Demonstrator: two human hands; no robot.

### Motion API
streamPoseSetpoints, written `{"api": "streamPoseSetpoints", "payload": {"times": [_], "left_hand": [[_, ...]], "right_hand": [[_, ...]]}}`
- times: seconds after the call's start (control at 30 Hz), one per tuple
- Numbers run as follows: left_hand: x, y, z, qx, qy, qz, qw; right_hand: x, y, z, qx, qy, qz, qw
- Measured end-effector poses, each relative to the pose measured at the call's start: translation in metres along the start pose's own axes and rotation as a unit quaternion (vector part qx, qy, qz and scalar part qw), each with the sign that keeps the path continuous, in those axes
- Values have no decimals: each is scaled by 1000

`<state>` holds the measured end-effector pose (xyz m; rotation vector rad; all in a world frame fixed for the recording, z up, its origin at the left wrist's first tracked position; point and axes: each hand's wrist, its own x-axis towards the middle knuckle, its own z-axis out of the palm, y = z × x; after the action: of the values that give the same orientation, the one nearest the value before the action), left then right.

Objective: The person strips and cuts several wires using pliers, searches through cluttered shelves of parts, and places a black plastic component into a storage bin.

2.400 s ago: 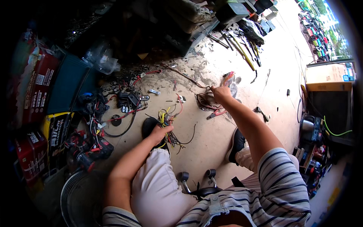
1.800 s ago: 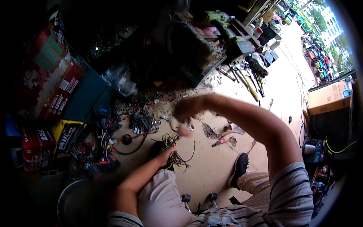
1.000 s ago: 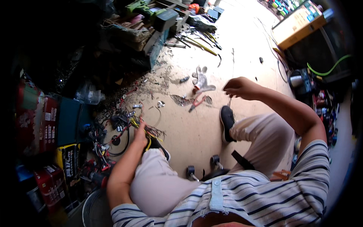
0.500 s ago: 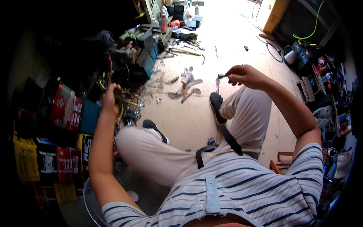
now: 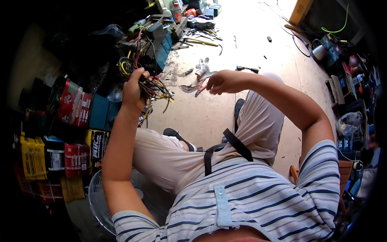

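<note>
A loose bundle of black, yellow and red wires is gripped in my left hand, with ends sticking out on both sides. My right hand is over the floor to the right of the wires, palm down, fingers bent and slightly apart. Just beside its fingertips lie red-handled pliers; whether the fingers touch them is hard to see. A black connector piece rests on the floor beyond my right wrist. Past the pliers lies a pale work glove.
Stacked boxes and a round wire fan guard stand at my left. Hand tools lie along the far left wall. Shelves of mixed goods line the right, with a clear plastic bag. My legs frame the floor ahead.
The dark piece that was in my right hand now lies on the floor. That hand has moved left to the pliers. My left hand has lifted the wires up and to the right.
</note>
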<state>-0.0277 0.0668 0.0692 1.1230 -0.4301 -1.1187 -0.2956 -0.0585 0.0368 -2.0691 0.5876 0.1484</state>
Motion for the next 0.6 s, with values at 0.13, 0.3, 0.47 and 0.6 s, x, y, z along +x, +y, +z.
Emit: {"api": "streamPoseSetpoints", "payload": {"times": [0.13,0.3,0.47,0.6], "left_hand": [[28,-29,-5,-13,-14,-43,999],[74,-48,-30,-39,20,-116,992],[74,-26,-14,-111,71,-145,981],[72,-21,-5,-106,113,-173,973]], "right_hand": [[46,48,20,-168,-64,-53,982],[143,124,39,-325,-145,-11,935],[203,171,44,-216,-88,198,952],[236,218,55,-291,36,182,938]]}}
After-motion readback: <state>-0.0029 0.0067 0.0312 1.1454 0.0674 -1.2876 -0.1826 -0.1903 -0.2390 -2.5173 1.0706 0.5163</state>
